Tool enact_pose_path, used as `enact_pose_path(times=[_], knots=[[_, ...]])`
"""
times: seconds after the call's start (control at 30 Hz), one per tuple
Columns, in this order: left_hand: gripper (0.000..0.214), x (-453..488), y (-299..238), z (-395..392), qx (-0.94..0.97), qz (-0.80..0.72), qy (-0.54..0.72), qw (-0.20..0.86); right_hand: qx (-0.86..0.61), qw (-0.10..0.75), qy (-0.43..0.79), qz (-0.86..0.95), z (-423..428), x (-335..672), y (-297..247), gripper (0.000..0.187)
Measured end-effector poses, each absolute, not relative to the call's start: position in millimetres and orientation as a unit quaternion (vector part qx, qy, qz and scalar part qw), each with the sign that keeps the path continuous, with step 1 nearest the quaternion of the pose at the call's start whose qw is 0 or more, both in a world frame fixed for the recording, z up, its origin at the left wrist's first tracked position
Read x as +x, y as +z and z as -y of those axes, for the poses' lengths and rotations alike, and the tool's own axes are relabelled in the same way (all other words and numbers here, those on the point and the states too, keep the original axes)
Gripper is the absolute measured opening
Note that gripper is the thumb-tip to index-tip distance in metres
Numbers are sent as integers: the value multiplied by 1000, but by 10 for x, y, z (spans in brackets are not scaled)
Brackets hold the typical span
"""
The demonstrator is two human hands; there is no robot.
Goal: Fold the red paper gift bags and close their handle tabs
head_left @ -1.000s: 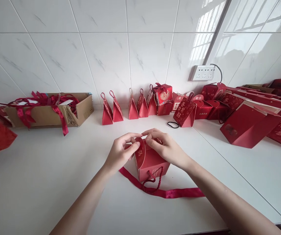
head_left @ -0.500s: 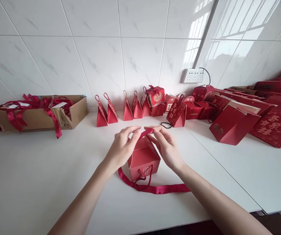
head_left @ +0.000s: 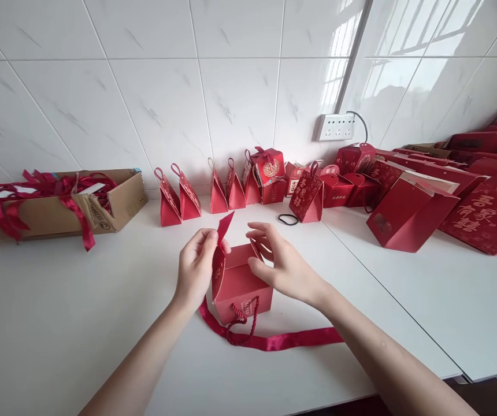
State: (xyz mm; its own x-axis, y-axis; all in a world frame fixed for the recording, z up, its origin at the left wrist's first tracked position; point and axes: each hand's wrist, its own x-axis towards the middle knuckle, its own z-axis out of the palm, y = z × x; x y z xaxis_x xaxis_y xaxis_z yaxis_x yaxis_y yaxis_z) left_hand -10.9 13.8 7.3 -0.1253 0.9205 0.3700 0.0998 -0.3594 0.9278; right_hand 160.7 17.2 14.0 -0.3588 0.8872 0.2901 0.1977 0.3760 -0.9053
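A small red paper gift box point(head_left: 242, 284) with a red cord handle stands on the white counter point(head_left: 79, 323), on top of a flat red ribbon point(head_left: 283, 340). My left hand point(head_left: 197, 266) pinches the box's left top flap, which stands upright. My right hand point(head_left: 281, 263) hovers over the box's right side with fingers apart, touching the right flap with its fingertips.
A row of folded red triangular boxes point(head_left: 196, 193) lines the tiled wall. A cardboard box of red ribbons point(head_left: 58, 202) sits at the left. Larger red bags point(head_left: 408, 211) and flat packs fill the right. A black hair tie point(head_left: 289, 219) lies behind the box. A wall socket point(head_left: 334, 126) is above.
The two flaps, held together above the box earlier, have come apart. My left hand has lifted the left flap upright and my right hand has opened. The view shifted right.
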Motion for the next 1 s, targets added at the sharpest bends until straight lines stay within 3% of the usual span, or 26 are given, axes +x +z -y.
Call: enact_pose_path(times=[0.2,0.33,0.67,1.0], knots=[[27,-99,140,-85,623,-487,517,328,-342,449,631,532,-238,1639,170,56],[27,-59,172,-67,643,-510,473,319,-300,452,711,447,-274,1665,189,64],[29,-49,209,-81,657,-524,432,327,-301,452,723,426,-287,1665,207,64],[28,-16,183,-67,650,-515,470,302,-308,447,699,465,-276,1650,202,58]])
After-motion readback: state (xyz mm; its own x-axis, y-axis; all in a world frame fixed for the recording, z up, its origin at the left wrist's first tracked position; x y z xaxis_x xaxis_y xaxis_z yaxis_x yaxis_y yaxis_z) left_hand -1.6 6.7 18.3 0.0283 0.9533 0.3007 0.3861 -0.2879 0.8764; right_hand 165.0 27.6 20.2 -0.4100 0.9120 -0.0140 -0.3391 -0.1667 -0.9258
